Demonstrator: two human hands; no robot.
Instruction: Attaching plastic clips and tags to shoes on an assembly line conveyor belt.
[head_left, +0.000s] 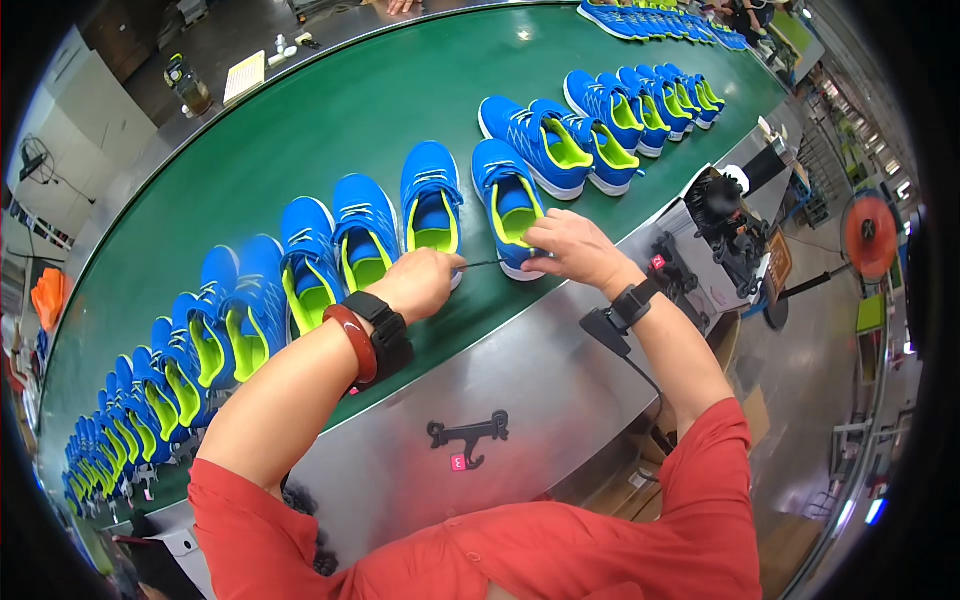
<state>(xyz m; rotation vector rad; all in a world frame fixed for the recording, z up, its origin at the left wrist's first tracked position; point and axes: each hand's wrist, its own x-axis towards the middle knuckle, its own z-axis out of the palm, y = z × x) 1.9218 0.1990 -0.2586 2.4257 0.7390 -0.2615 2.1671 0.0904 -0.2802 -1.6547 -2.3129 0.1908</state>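
My left hand is closed at the heel of a blue sneaker with a lime-green lining. A second blue sneaker stands to its right, and the fingers of my right hand are closed at its heel. Between the two hands runs a thin black plastic shoe hanger, seen edge-on, its ends hidden by my fingers. Another black shoe hanger with a pink tag lies on the steel ledge nearer to me.
Rows of blue sneakers line the green belt on both sides. At right, a white box holds a heap of black hangers. A fan with an orange-red head stands beyond. Across the belt is a bottle.
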